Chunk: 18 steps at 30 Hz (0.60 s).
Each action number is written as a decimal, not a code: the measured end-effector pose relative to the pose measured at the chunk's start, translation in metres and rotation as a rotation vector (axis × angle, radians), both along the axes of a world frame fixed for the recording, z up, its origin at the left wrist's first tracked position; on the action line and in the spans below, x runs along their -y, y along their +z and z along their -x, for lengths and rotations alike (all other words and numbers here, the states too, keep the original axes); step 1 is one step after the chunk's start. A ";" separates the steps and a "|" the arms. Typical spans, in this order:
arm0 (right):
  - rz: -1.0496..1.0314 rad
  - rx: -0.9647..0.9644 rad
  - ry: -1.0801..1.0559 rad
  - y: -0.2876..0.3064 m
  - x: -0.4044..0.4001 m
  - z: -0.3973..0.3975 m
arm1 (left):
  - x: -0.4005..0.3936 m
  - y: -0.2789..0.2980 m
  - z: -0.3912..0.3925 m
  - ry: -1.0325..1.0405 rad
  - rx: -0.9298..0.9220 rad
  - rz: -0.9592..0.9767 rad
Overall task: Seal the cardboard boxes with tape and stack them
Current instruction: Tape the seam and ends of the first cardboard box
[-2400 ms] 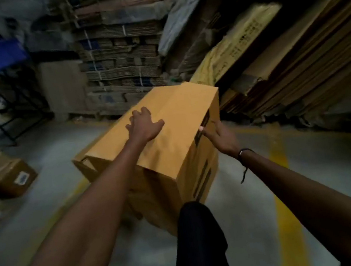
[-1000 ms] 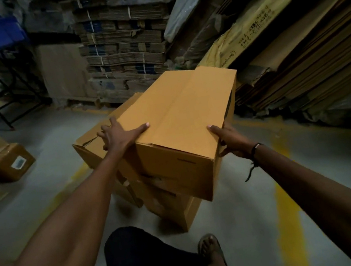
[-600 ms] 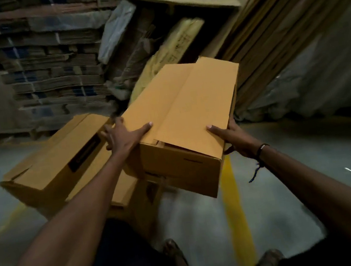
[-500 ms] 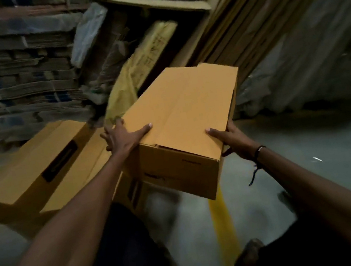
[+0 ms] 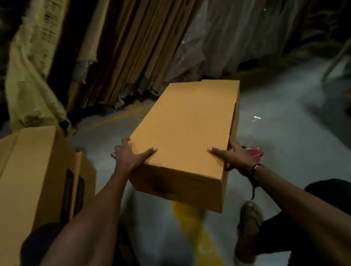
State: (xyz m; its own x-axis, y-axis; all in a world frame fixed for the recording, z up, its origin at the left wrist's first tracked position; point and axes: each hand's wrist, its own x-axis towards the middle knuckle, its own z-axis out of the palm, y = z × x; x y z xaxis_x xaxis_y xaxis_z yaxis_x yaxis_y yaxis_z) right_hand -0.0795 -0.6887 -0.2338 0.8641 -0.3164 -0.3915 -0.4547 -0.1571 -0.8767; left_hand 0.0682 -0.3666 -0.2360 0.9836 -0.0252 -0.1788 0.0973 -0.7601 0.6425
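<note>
Head view, cardboard box [image 5: 183, 131] between left hand [image 5: 128, 156], right hand [image 5: 234, 155]

Right hand's fingers [image 5: 233, 146] hidden behind box [image 5: 183, 131], floor stripe [image 5: 201, 243] blurred

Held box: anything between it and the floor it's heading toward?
Nothing visible does. The box, gripped by the left hand and right hand, hangs over bare floor. The red item lies beside it, right of the right hand.

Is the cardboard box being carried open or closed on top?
Closed. The top flaps of the tan cardboard box lie flat, meeting along a seam. Whether tape seals it cannot be told. The left hand and right hand grip its sides.
</note>
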 end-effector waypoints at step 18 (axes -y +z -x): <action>-0.148 -0.048 -0.117 -0.254 -0.042 -0.008 | -0.002 -0.224 -0.045 -0.018 -0.122 -0.092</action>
